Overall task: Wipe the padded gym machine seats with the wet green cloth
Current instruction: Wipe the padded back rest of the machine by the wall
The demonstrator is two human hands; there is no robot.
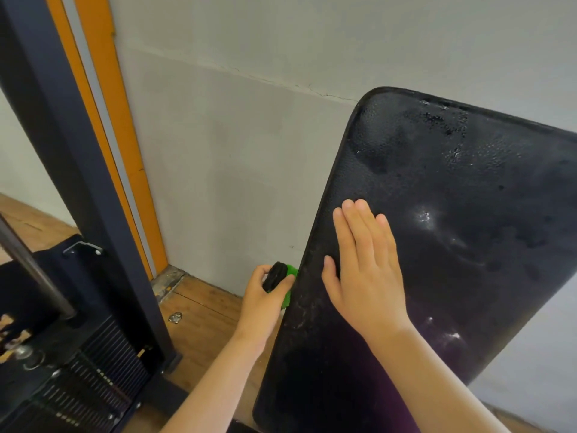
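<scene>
Far left, a dark machine upright rises over a stack of weight plates. Beside it an orange strip runs down a grey wall to a wooden floor.

Low in the middle, the left hand is curled, fingers and thumb wrapped round a black ribbed round part. The green cloth shows bunched behind the thumb in the same grip. Whether the round part is a knob on the machine cannot be told. The cloth touches the left edge of the padded seat.

The seat is a long black pad, tilted up and leaning towards the wall. Wet patches shine on its upper part and there are pale scuffs along its left rim. The right hand lies flat on it, fingers straight and close together, palm pressing the surface.

The cloth is likely light, limp and damp, best held bunched in the palm with a flat face outward. The pad looks firm but cushioned, with a textured cover that is probably slick where wet, so a bracing hand may slide.

There is open room between the pad's left edge and the upright. The gap behind the pad, towards the wall, looks narrow. The pad's right edge runs out of view.
</scene>
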